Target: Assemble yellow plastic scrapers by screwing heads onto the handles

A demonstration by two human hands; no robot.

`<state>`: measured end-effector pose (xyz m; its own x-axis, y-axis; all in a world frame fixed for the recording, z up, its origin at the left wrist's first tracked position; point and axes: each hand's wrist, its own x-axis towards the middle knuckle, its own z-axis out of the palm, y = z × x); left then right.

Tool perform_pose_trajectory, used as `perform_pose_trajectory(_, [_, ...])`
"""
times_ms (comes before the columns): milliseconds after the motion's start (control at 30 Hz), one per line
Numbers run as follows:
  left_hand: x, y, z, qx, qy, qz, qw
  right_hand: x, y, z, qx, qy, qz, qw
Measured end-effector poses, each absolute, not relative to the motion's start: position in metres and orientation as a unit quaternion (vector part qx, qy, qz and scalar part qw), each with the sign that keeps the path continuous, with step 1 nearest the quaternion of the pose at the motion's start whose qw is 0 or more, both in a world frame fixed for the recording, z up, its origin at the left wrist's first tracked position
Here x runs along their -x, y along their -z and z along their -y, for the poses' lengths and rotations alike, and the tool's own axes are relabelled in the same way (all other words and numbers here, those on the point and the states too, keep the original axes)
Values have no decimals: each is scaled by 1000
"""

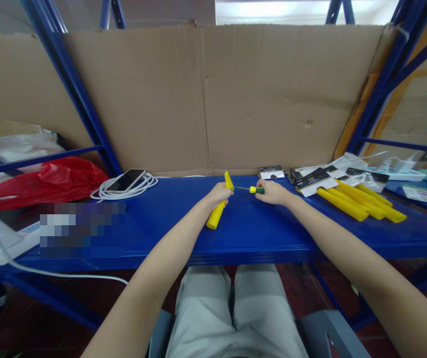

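two bare hands are seen above a blue shelf surface [183, 228], near its middle. the left hand [218, 193] is closed around a yellow tool [216, 217], gripping it just below its upper end; the rest of the handle slants down toward the person and shows below the fist. the right hand [273, 192] grasps a screwdriver [257, 190] by its green-and-yellow handle, the thin shaft pointing left to the upper part of the yellow tool. whether the tip touches the tool or stops just short of it cannot be told at this scale.

to the right, several yellow tubes [362, 199] lie side by side on the shelf, with black-and-white cards [319, 181] at their far ends. a separate card [272, 172] lies behind the right hand, near an upright cardboard panel [273, 94]. to the left, a phone [127, 180] rests on a coiled white cable [148, 184]; beyond it lies a red plastic bag [60, 179]. a pixelated patch hides part of the left foreground. below the shelf edge, the seated person's legs [213, 308] are visible in pale trousers, between the gray arms of a chair [332, 328].
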<state>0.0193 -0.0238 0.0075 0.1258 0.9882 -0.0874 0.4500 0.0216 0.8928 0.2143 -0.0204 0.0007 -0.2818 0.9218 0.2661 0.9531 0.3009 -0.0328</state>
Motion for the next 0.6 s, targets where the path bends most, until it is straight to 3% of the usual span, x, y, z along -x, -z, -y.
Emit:
perform_pose_trajectory(267, [-19, -5, 21, -645, -317, -579, 385, -213, -2, 23, 569, 150, 802, 103])
perform_pose_trajectory(600, [-18, -3, 18, -659, -300, -584, 366, -216, 0, 18, 569, 96, 811, 101])
